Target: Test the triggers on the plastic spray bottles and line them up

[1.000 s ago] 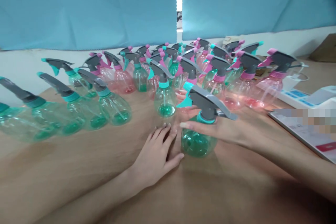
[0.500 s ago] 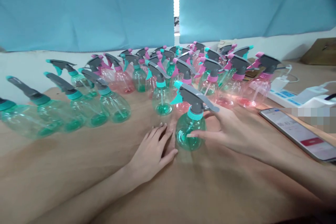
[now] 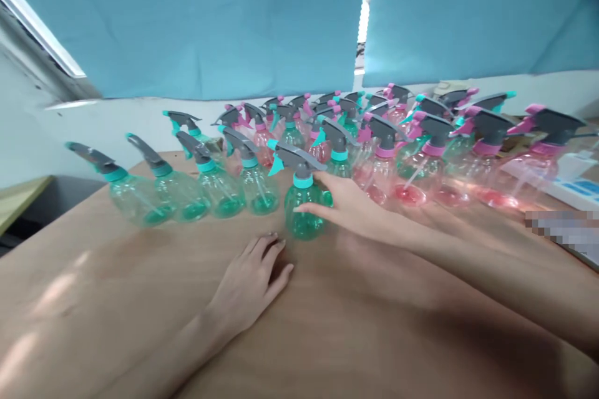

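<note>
A green spray bottle (image 3: 305, 219) with a grey trigger head and turquoise collar is held by my right hand (image 3: 344, 202), whose thumb lies across its near side while the other fingers go behind it, partly hidden. The bottle stands upright at the right end of a front row of green spray bottles (image 3: 219, 190). My left hand (image 3: 250, 277) lies on the wooden table (image 3: 299, 349) nearer to me, fingers stretched out, holding nothing. Its fingertips are a short way in front of the held bottle, apart from it.
Pink spray bottles (image 3: 412, 184) and more green ones crowd the back and right. A white power strip (image 3: 578, 190) and a partly blurred phone (image 3: 568, 240) lie at the right edge. Blue curtains (image 3: 234, 25) hang behind.
The camera has turned left. My right hand has carried the green spray bottle left and away from me, beside the row of green bottles. My left hand stays flat on the table.
</note>
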`<state>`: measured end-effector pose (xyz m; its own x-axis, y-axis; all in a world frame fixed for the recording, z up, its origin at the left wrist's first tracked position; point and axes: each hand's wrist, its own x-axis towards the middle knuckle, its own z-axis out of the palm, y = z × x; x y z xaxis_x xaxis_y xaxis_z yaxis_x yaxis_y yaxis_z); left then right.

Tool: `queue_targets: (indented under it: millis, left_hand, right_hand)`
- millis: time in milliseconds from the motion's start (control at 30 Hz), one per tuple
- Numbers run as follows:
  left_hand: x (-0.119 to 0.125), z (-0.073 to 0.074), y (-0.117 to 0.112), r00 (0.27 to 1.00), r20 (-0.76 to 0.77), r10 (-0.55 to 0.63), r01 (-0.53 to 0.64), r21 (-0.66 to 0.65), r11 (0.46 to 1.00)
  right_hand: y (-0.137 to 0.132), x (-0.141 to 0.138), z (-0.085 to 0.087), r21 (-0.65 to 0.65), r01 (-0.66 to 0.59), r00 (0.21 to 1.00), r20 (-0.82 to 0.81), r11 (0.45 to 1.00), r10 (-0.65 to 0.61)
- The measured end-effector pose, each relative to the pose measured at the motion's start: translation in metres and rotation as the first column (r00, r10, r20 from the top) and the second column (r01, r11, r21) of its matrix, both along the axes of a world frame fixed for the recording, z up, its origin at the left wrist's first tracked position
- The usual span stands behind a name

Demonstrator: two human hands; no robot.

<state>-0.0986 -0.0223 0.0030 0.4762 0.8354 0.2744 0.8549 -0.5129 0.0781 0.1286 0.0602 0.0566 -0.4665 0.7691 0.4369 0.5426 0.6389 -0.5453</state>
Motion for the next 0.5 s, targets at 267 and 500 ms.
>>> queue_targets:
  millis: [267, 500]
  left_hand:
    - [0.008, 0.000, 0.004, 0.996, 0.051, -0.080, 0.080, -0.006, 0.997]
    - [0.017, 0.001, 0.019, 0.994, 0.045, -0.101, 0.104, -0.059, 0.993]
  right_hand:
    - [0.027, -0.022, 0.008, -0.092, 0.084, 0.991, 0.112, 0.992, -0.073]
    - [0.042, -0.026, 0.012, -0.142, 0.121, 0.981, 0.171, 0.982, -0.096]
